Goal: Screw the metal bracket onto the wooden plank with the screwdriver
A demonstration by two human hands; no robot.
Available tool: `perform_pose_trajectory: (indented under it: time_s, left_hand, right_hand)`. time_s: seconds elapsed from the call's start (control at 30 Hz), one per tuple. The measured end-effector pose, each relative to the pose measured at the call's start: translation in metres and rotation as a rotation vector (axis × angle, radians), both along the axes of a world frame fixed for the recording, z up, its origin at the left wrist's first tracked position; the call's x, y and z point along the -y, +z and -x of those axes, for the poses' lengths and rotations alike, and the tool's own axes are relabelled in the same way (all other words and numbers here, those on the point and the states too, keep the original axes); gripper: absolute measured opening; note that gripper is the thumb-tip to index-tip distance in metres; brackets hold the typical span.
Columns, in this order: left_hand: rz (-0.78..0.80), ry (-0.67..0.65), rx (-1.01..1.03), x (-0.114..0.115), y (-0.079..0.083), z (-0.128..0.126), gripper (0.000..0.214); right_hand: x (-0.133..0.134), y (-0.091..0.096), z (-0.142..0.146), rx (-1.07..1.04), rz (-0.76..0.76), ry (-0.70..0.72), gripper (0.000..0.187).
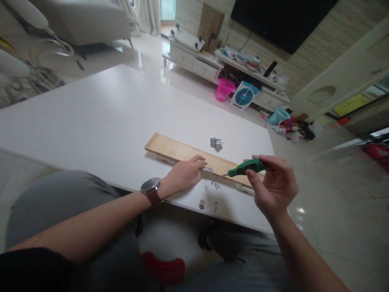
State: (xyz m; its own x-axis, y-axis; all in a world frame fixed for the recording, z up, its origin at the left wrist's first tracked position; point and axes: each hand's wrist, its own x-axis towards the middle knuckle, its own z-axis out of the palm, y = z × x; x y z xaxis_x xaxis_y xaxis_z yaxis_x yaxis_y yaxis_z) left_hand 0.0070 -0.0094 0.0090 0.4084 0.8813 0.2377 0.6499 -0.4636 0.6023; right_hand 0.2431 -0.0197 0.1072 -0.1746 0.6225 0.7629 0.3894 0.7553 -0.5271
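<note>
A long pale wooden board (170,147) lies across the white table, raised a little on small pieces under its near edge. My left hand (186,173) bears on the middle of its near edge, fingers curled over the top and thumb lower down. Just right of those fingers a small metal hinge (208,170) sits at the board's edge. My right hand (275,184) is closed around the green handle of a screwdriver (246,167). The screwdriver's shaft points left, with its tip by the hinge and above several loose screws (216,185) on the table.
Beyond the board lies a pile of metal hinges and screws (216,144). A small yellow-and-blue figure (201,204) and a small pale item (215,207) lie near the white table's (100,105) front edge. A pink basket (224,90) and a fan (244,95) stand on the floor.
</note>
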Motion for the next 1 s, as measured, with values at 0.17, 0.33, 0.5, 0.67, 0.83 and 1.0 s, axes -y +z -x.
perform_pose_trajectory:
  time_s: [0.17, 0.33, 0.5, 0.67, 0.83, 1.0]
  left_hand:
    - [0.083, -0.098, 0.172, -0.001, 0.009, -0.005, 0.040]
    - [0.202, -0.131, 0.259, -0.007, 0.011, -0.005, 0.027]
    - [0.256, -0.097, 0.375, -0.014, 0.008, -0.003, 0.021]
    - [0.283, -0.003, 0.489, -0.024, 0.001, -0.005, 0.013]
    - [0.229, 0.003, 0.473, -0.033, 0.006, 0.001, 0.021]
    - [0.192, -0.057, 0.148, -0.036, 0.025, 0.024, 0.006]
  right_hand:
    - [-0.002, 0.008, 0.017, -0.018, -0.031, 0.019, 0.044]
    - [-0.008, 0.011, 0.029, -0.010, -0.035, 0.014, 0.038]
    - [-0.016, 0.013, 0.038, 0.007, -0.058, 0.012, 0.033]
    - [-0.018, 0.012, 0.045, -0.011, -0.060, -0.010, 0.032]
    - [-0.022, 0.012, 0.046, -0.060, -0.094, -0.003, 0.036]
    - [-0.025, 0.010, 0.043, -0.070, -0.104, 0.010, 0.040]
